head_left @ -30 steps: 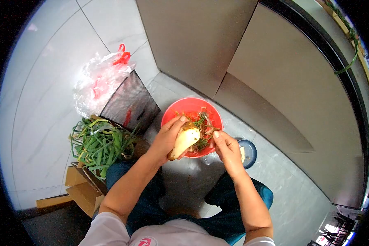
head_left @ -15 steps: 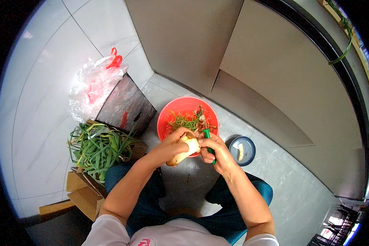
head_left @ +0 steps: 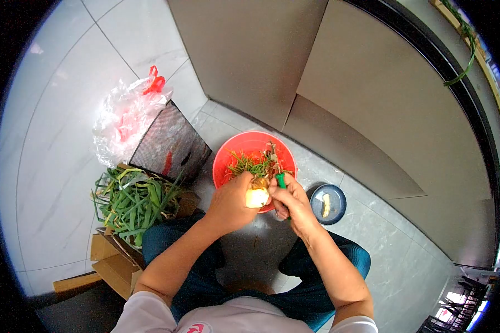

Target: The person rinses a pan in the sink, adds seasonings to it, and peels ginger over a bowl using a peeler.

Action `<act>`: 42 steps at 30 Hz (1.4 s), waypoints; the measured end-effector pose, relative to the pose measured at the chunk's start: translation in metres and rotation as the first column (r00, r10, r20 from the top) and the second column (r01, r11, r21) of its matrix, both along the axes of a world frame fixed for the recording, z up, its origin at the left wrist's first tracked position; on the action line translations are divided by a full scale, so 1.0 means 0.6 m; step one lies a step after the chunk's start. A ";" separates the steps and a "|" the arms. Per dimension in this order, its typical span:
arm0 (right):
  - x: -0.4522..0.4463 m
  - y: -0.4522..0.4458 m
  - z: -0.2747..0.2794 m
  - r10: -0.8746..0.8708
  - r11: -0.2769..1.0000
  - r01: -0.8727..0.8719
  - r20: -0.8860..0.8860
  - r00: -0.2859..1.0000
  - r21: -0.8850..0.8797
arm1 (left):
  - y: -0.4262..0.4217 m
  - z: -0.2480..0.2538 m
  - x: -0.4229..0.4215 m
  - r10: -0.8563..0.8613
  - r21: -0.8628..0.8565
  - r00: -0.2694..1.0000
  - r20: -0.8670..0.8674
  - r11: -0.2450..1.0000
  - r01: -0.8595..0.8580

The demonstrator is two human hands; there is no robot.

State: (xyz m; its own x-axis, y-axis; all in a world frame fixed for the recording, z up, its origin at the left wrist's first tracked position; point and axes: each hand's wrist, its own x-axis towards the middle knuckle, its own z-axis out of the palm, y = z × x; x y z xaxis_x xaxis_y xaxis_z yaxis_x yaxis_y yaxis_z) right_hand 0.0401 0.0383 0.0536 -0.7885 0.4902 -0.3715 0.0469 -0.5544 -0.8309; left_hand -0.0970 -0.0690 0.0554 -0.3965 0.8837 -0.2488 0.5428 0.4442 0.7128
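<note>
My left hand is closed around a partly peeled root vegetable, pale yellow where bare and brown at its upper end. Its pale end now faces up toward me; the exact kind is not clear. My right hand grips a green-handled peeler close against the vegetable's right side. The peeler's blade is hidden by the fingers. Both hands are over the near rim of a red basin, which holds green stalk scraps and brownish peelings.
A dark blue bowl with a pale peeled piece stands right on the tiled floor. Left are a mesh bin with a plastic bag and a cardboard box of green onions. Grey cabinet panels rise ahead.
My left hand has turned the vegetable from lying slantwise to pointing its pale end up at me. My right hand, still on the peeler, has shifted only slightly.
</note>
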 end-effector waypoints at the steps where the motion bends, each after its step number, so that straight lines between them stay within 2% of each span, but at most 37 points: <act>1: 0.002 0.001 0.005 0.000 1.000 0.000 -0.001 1.000 0.001 | 0.000 -0.010 -0.002 0.034 0.105 0.998 -0.047 0.994 -0.029; 2: 0.004 0.003 0.009 -0.056 0.998 0.056 -0.008 0.998 0.042 | 0.000 -0.018 -0.004 0.075 0.210 0.993 -0.092 0.976 -0.054; 3: 0.008 0.004 0.011 -0.110 0.990 0.111 -0.017 0.994 0.082 | 0.000 -0.021 -0.007 0.077 0.212 0.993 -0.094 0.976 -0.056; 4: 0.013 0.006 0.001 -0.108 0.991 0.109 -0.020 0.994 0.082 | -0.001 -0.023 -0.010 0.113 0.286 0.990 -0.089 0.955 -0.083; 5: 0.020 0.007 -0.018 -0.081 0.904 0.053 0.048 0.996 0.423 | 0.000 -0.025 -0.012 0.147 0.360 0.986 -0.081 0.926 -0.109; 6: 0.019 0.006 -0.014 -0.079 0.706 -0.031 0.122 0.989 0.708 | 0.002 -0.028 -0.014 0.150 0.362 0.985 -0.083 0.926 -0.110; 7: 0.026 0.000 0.003 -0.085 0.606 -0.102 0.192 0.978 0.789 | 0.002 -0.031 -0.015 0.167 0.403 0.986 0.005 0.902 -0.155; 8: 0.027 -0.003 0.010 -0.083 0.606 -0.102 0.190 0.978 0.789 | 0.002 -0.033 -0.016 0.179 0.437 0.979 0.092 0.877 -0.202; 10: 0.029 -0.007 0.016 -0.046 0.457 -0.147 0.189 0.981 0.877 | 0.001 -0.031 -0.020 0.148 0.447 0.986 0.081 0.879 -0.169; 12: 0.031 -0.008 0.027 -0.038 0.424 -0.177 0.213 0.976 0.888 | -0.001 -0.027 -0.018 0.113 0.455 0.991 0.071 0.880 -0.133; 14: 0.030 -0.008 0.034 -0.014 0.319 -0.210 0.226 0.974 0.924 | 0.000 -0.022 -0.016 0.094 0.441 0.993 0.078 0.890 -0.119; 17: 0.029 -0.009 0.034 -0.003 0.266 -0.217 0.226 0.974 0.939 | 0.000 -0.019 -0.014 0.045 0.440 0.989 0.139 0.892 -0.102; 20: 0.028 -0.006 0.033 0.001 0.252 -0.214 0.221 0.975 0.944 | -0.001 -0.018 -0.013 0.011 0.471 0.993 0.118 0.880 -0.066; 24: 0.027 0.007 0.015 -0.069 0.307 -0.226 0.259 0.963 0.924 | -0.005 -0.036 -0.015 0.045 0.529 0.991 0.123 0.842 -0.104; 26: 0.023 0.017 0.008 -0.176 0.399 -0.276 0.368 0.913 0.875 | -0.006 -0.036 -0.017 0.018 0.528 0.984 0.178 0.842 -0.111; 28: 0.022 0.022 0.001 -0.198 0.405 -0.309 0.412 0.889 0.861 | -0.007 -0.022 -0.015 -0.025 0.532 0.985 0.171 0.844 -0.071; 30: 0.021 0.021 -0.011 -0.154 0.602 -0.209 0.369 0.917 0.771 | -0.005 -0.020 -0.014 -0.062 0.537 0.984 0.166 0.843 -0.038; 31: 0.021 0.018 -0.020 -0.113 0.674 -0.147 0.298 0.948 0.724 | -0.004 -0.025 -0.013 -0.039 0.529 0.973 0.228 0.844 -0.091; 32: 0.021 0.016 -0.024 -0.104 0.675 -0.154 0.299 0.949 0.722 | -0.006 -0.028 -0.013 -0.015 0.514 0.957 0.290 0.846 -0.142; 34: 0.020 0.014 -0.013 0.008 0.899 -0.066 0.135 0.991 0.433 | -0.008 -0.030 -0.013 0.003 0.499 0.950 0.313 0.850 -0.167; 37: 0.016 0.009 -0.002 0.049 0.878 -0.071 0.059 0.997 0.474 | -0.004 -0.030 -0.010 0.033 0.486 0.947 0.320 0.852 -0.194; 39: 0.014 0.005 -0.003 0.063 0.858 -0.091 0.072 0.995 0.506 | -0.003 -0.026 -0.011 0.052 0.484 0.950 0.306 0.851 -0.203; 41: 0.012 0.003 0.001 0.063 0.847 -0.099 0.086 0.994 0.523 | 0.000 -0.018 -0.010 0.042 0.395 0.878 0.476 0.882 -0.256; 42: 0.012 0.004 -0.002 0.061 0.848 -0.098 0.087 0.994 0.521 | 0.001 -0.021 -0.012 0.041 0.393 0.878 0.477 0.883 -0.255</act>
State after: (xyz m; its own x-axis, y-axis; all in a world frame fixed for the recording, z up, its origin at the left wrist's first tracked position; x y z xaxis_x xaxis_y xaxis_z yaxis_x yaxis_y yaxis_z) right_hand 0.0475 0.0406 0.0526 -0.8164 0.5630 -0.1287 0.1358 -0.0295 -0.9903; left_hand -0.1039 -0.0682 0.0426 -0.4725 0.8806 -0.0371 0.0742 0.0818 0.9939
